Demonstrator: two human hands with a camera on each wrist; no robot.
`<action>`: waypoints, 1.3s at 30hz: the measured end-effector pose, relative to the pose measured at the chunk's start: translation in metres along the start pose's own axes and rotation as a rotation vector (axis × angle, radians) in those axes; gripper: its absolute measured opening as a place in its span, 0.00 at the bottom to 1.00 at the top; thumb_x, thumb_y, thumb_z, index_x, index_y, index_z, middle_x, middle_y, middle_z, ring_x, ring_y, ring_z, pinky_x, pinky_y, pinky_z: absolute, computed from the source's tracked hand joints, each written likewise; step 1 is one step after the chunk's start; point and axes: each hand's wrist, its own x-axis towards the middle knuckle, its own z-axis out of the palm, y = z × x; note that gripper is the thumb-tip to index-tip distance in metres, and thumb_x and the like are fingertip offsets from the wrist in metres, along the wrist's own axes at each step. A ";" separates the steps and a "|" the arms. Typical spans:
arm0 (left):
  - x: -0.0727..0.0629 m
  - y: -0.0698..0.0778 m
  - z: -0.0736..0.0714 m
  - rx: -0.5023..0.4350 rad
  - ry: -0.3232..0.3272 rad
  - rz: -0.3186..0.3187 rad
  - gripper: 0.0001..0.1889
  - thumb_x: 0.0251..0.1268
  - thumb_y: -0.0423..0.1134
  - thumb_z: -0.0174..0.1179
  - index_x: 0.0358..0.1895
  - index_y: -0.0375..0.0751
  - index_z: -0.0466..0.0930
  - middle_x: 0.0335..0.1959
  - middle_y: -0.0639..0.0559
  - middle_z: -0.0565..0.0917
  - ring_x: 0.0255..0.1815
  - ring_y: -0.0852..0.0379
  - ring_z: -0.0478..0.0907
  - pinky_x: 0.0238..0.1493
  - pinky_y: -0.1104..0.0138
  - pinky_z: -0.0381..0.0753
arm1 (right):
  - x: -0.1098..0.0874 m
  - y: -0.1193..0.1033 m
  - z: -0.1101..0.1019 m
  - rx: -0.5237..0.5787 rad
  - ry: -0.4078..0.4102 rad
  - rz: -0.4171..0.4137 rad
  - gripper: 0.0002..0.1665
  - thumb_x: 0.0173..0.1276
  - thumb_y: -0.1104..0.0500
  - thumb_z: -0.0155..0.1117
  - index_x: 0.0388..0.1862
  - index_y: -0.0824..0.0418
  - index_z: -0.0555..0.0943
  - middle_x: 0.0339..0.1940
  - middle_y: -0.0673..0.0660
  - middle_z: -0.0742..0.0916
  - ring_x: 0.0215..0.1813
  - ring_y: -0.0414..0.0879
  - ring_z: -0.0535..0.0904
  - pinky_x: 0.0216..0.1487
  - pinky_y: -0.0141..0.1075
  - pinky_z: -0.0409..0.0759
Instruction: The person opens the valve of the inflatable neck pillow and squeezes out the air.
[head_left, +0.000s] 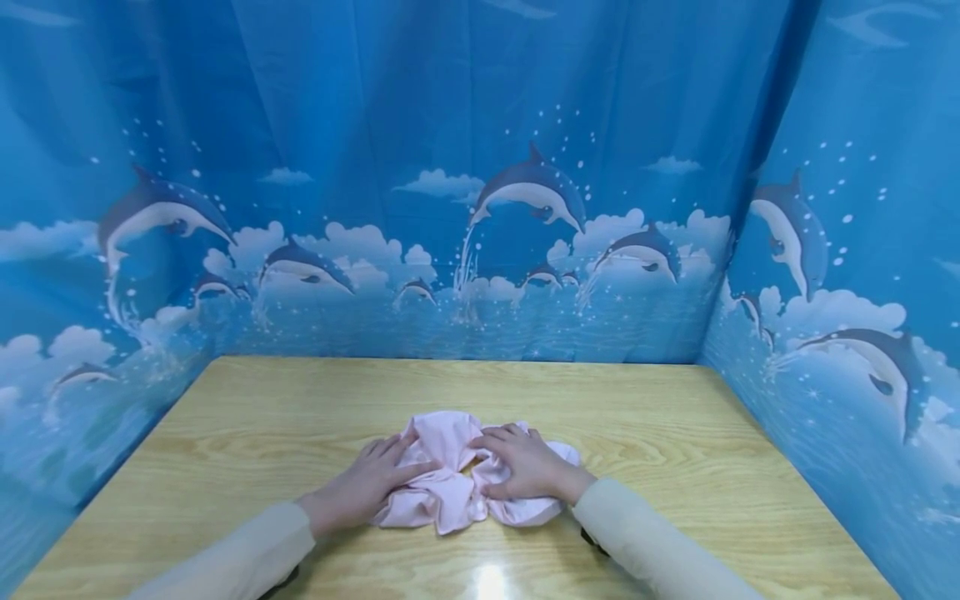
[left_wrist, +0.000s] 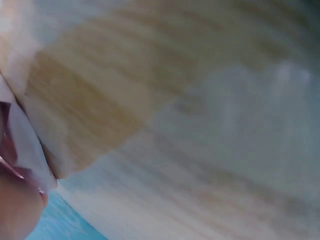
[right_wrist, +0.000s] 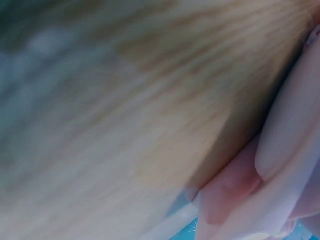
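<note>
A crumpled pale pink cloth (head_left: pixel 446 442) lies on the wooden table, bunched into loose folds. My left hand (head_left: pixel 363 487) rests on its left side, fingers spread over the fabric and thumb pointing inward. On the right part lies my right hand (head_left: pixel 528 467), palm down with spread fingers. Between the hands, a small gap in the folds shows a bit of yellow. The left wrist view catches only an edge of the cloth (left_wrist: pixel 35 150) and part of the hand at lower left. Folds of the cloth (right_wrist: pixel 295 140) fill the right side of the right wrist view.
The wood-grain table (head_left: pixel 300 400) reaches back to a blue curtain (head_left: pixel 420 100) printed with dolphins and clouds, which also closes in both sides. A bright light reflection (head_left: pixel 491 579) shows on the tabletop near the front.
</note>
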 end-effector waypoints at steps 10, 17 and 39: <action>-0.001 -0.006 -0.001 -0.071 -0.049 -0.029 0.21 0.69 0.47 0.46 0.64 0.56 0.67 0.69 0.31 0.55 0.66 0.32 0.57 0.61 0.38 0.56 | 0.002 0.002 0.001 0.014 -0.006 0.007 0.40 0.53 0.35 0.61 0.64 0.42 0.65 0.69 0.54 0.67 0.67 0.55 0.62 0.62 0.66 0.54; 0.001 -0.005 -0.004 -0.138 -0.101 -0.111 0.25 0.66 0.59 0.44 0.62 0.54 0.69 0.70 0.35 0.53 0.68 0.34 0.56 0.62 0.39 0.53 | 0.004 0.002 0.000 0.015 -0.001 0.008 0.39 0.51 0.36 0.62 0.63 0.41 0.66 0.68 0.53 0.68 0.67 0.55 0.63 0.62 0.66 0.55; 0.000 0.010 -0.004 -0.068 -0.178 -0.151 0.44 0.42 0.75 0.52 0.67 0.64 0.59 0.72 0.31 0.42 0.67 0.25 0.48 0.59 0.31 0.48 | 0.007 0.005 -0.001 0.032 0.035 -0.062 0.43 0.49 0.38 0.65 0.65 0.43 0.63 0.74 0.45 0.57 0.70 0.51 0.57 0.62 0.66 0.53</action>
